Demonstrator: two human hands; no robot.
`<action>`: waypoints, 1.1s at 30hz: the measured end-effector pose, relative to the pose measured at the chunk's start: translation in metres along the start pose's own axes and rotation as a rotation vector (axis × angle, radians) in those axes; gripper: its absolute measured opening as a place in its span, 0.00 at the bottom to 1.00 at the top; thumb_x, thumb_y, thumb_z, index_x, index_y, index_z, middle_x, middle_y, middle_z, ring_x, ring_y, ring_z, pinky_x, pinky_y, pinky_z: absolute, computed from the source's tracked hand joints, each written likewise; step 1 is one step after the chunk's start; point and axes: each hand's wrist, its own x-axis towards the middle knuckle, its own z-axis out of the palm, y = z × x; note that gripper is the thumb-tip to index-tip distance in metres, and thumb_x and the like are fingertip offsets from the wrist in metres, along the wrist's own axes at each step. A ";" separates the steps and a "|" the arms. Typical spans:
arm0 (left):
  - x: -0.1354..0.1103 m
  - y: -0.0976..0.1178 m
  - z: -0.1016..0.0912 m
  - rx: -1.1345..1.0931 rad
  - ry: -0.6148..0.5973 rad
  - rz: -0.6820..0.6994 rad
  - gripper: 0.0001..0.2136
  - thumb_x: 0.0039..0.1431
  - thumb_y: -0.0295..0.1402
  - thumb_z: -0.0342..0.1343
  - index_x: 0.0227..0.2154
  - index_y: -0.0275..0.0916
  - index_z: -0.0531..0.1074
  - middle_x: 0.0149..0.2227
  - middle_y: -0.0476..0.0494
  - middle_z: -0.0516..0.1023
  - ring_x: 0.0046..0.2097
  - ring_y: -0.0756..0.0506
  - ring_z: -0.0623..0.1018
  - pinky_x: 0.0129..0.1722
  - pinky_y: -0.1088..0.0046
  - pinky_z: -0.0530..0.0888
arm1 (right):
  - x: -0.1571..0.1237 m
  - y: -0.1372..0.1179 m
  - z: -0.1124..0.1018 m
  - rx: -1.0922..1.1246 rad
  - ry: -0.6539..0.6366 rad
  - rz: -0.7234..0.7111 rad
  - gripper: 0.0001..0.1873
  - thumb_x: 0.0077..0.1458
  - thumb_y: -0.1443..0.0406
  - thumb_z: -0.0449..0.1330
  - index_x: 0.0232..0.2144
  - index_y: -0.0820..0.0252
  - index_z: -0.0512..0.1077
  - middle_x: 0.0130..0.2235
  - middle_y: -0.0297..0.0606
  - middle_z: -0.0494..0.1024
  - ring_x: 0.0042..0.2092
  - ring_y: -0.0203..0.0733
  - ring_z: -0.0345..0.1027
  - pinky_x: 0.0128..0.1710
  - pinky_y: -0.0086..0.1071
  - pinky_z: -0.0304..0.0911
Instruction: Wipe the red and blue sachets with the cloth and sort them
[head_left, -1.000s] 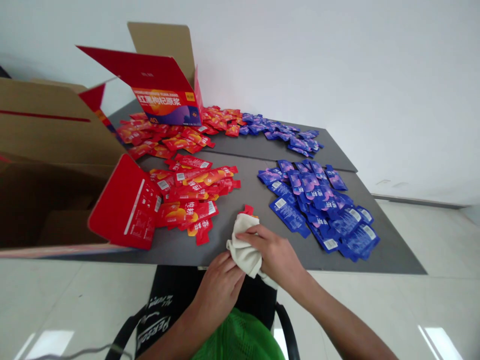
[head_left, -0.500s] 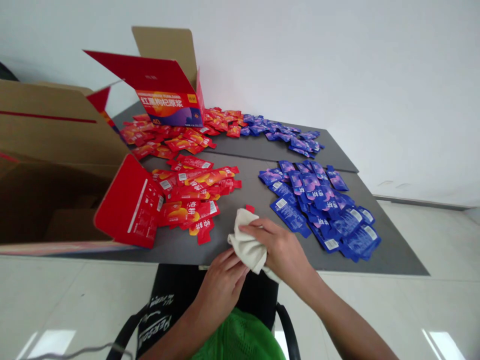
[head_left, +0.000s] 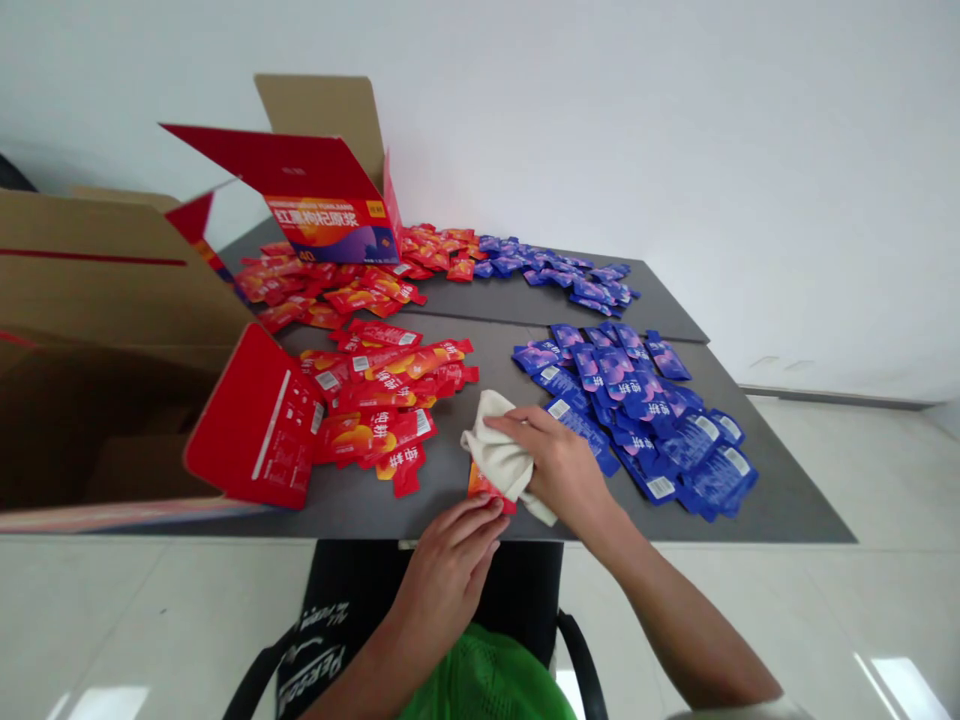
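A crumpled off-white cloth is bunched in my right hand, whose fingers close over it near the table's front edge. Under the cloth lies a red sachet, mostly covered, with only its near part showing. My left hand holds the sachet's near end with its fingertips, the fingers close together; the thumb is lower, off the table edge. To the left spreads a pile of red sachets. A pile of blue sachets lies to the right of my right hand.
An open large carton with a red flap stands at the left. Behind it is an open red printed box. More red sachets and blue sachets lie along the back of the grey table.
My right hand and the cloth have shifted slightly up and away from my left hand. The near part of the red sachet has come into sight, while its far tip is now covered.
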 end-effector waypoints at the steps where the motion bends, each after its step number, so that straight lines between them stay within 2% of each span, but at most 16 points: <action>1: -0.001 0.000 0.001 0.010 -0.004 -0.003 0.13 0.68 0.23 0.53 0.49 0.39 0.79 0.50 0.41 0.83 0.54 0.38 0.80 0.55 0.52 0.80 | -0.013 -0.007 0.001 0.020 -0.035 -0.029 0.26 0.62 0.70 0.62 0.61 0.47 0.73 0.57 0.38 0.78 0.53 0.43 0.76 0.51 0.30 0.71; 3: -0.003 -0.001 0.002 0.029 -0.015 -0.008 0.12 0.67 0.23 0.52 0.44 0.39 0.80 0.43 0.40 0.84 0.49 0.37 0.81 0.51 0.50 0.81 | -0.032 -0.015 0.008 0.036 -0.121 -0.055 0.25 0.62 0.71 0.62 0.60 0.45 0.74 0.57 0.37 0.79 0.51 0.43 0.77 0.50 0.30 0.71; 5: -0.004 -0.002 0.003 0.028 -0.022 -0.008 0.12 0.67 0.23 0.52 0.44 0.39 0.81 0.42 0.40 0.84 0.48 0.37 0.81 0.51 0.49 0.81 | -0.034 -0.014 0.016 0.054 -0.162 -0.037 0.24 0.62 0.71 0.61 0.58 0.45 0.75 0.56 0.36 0.79 0.51 0.42 0.78 0.49 0.29 0.72; 9: -0.001 -0.002 0.000 -0.010 -0.016 0.007 0.15 0.70 0.25 0.52 0.55 0.40 0.76 0.55 0.41 0.81 0.58 0.39 0.78 0.57 0.52 0.79 | 0.009 0.013 0.026 0.030 -0.083 0.035 0.24 0.62 0.71 0.62 0.58 0.47 0.76 0.56 0.37 0.78 0.52 0.42 0.77 0.51 0.29 0.71; 11: 0.001 -0.001 -0.001 -0.013 -0.010 0.006 0.15 0.71 0.26 0.52 0.56 0.41 0.76 0.56 0.43 0.81 0.59 0.40 0.77 0.58 0.53 0.78 | 0.033 0.026 0.023 -0.045 -0.056 0.066 0.25 0.62 0.73 0.60 0.58 0.49 0.76 0.56 0.38 0.78 0.52 0.43 0.77 0.51 0.30 0.71; 13: 0.002 0.000 -0.002 -0.013 -0.008 -0.002 0.15 0.71 0.26 0.52 0.55 0.42 0.76 0.55 0.43 0.81 0.58 0.40 0.78 0.58 0.53 0.79 | 0.044 0.031 0.014 -0.087 -0.029 0.080 0.25 0.62 0.74 0.59 0.58 0.50 0.76 0.57 0.39 0.78 0.52 0.45 0.77 0.50 0.30 0.71; 15: 0.002 0.000 -0.001 -0.017 0.000 -0.003 0.15 0.71 0.26 0.52 0.56 0.42 0.76 0.56 0.43 0.81 0.58 0.40 0.78 0.57 0.53 0.79 | 0.036 0.027 0.005 -0.061 0.023 0.070 0.26 0.61 0.75 0.59 0.59 0.51 0.75 0.57 0.39 0.78 0.53 0.45 0.76 0.51 0.31 0.71; 18: 0.000 0.000 0.000 -0.018 0.011 0.002 0.16 0.70 0.26 0.52 0.56 0.42 0.77 0.55 0.42 0.81 0.58 0.39 0.78 0.57 0.52 0.79 | -0.002 0.008 -0.003 0.050 0.064 0.012 0.25 0.63 0.72 0.61 0.60 0.50 0.74 0.56 0.40 0.78 0.53 0.44 0.76 0.51 0.32 0.71; 21: -0.002 -0.001 0.001 -0.006 0.008 -0.003 0.16 0.69 0.25 0.51 0.52 0.43 0.79 0.47 0.41 0.84 0.52 0.38 0.80 0.55 0.50 0.80 | -0.039 -0.010 0.002 0.093 -0.068 -0.042 0.26 0.62 0.71 0.62 0.60 0.46 0.73 0.57 0.39 0.78 0.53 0.44 0.77 0.51 0.32 0.72; 23: -0.002 -0.002 0.001 -0.002 -0.010 -0.010 0.15 0.69 0.24 0.51 0.50 0.43 0.80 0.44 0.41 0.84 0.49 0.38 0.81 0.53 0.50 0.80 | -0.047 -0.012 0.009 0.097 -0.144 -0.031 0.27 0.61 0.71 0.62 0.60 0.45 0.73 0.57 0.38 0.79 0.52 0.43 0.77 0.51 0.31 0.72; 25: -0.002 -0.002 0.001 -0.014 -0.025 -0.016 0.15 0.69 0.25 0.51 0.51 0.42 0.79 0.47 0.41 0.83 0.52 0.38 0.80 0.55 0.50 0.80 | -0.038 -0.004 0.017 0.098 -0.149 0.003 0.26 0.61 0.71 0.63 0.59 0.46 0.74 0.57 0.37 0.78 0.52 0.43 0.77 0.51 0.30 0.72; 29: -0.001 -0.002 0.001 -0.036 -0.026 -0.013 0.16 0.71 0.26 0.51 0.56 0.41 0.76 0.56 0.41 0.80 0.59 0.40 0.76 0.59 0.52 0.77 | 0.010 0.021 0.023 0.008 -0.074 0.057 0.27 0.61 0.73 0.60 0.59 0.47 0.75 0.57 0.38 0.78 0.52 0.44 0.77 0.50 0.31 0.71; 31: 0.000 0.000 -0.001 -0.031 -0.022 -0.010 0.15 0.71 0.26 0.51 0.56 0.42 0.76 0.56 0.41 0.80 0.59 0.40 0.76 0.59 0.52 0.77 | 0.030 0.030 0.020 -0.052 -0.050 0.084 0.26 0.61 0.74 0.59 0.59 0.49 0.75 0.56 0.39 0.78 0.51 0.45 0.77 0.49 0.32 0.72; 33: 0.004 0.002 -0.005 -0.032 -0.025 -0.008 0.14 0.71 0.28 0.52 0.54 0.42 0.77 0.54 0.41 0.81 0.57 0.40 0.77 0.57 0.52 0.78 | 0.037 0.035 0.015 -0.045 0.002 0.097 0.25 0.61 0.73 0.59 0.58 0.51 0.76 0.56 0.40 0.78 0.52 0.46 0.77 0.50 0.32 0.72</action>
